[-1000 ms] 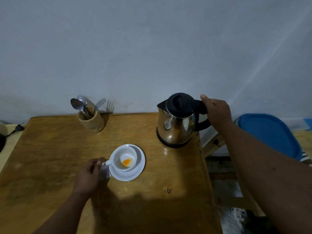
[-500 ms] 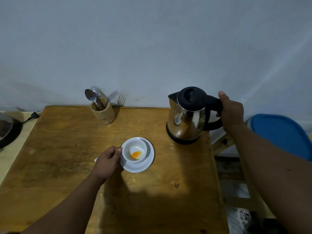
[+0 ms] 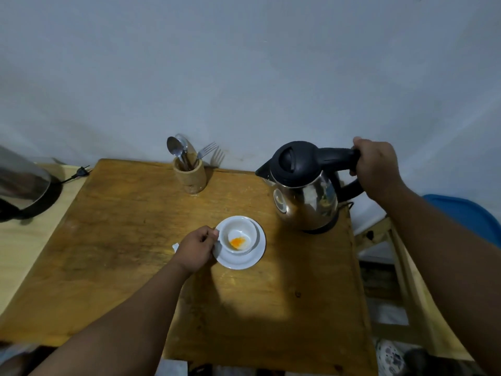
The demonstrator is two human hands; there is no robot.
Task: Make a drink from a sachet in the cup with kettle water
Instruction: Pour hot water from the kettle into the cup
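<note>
Hands both full: right hand (image 3: 375, 165) round kettle (image 3: 305, 191) handle, left hand (image 3: 196, 246) gripping cup (image 3: 238, 238).

One head-worn wide-angle view looks forward and steeply down at the wooden table (image 3: 122, 240) — seemingly close.

Dim, soft light from behind casts a shadow across the table (image 3: 113, 240); wide-angle edges bend.

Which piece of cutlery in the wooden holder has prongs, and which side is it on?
The fork, leaning out on the right side of the wooden holder. Its tines point up and right; the spoons on the left have rounded bowls.
</note>
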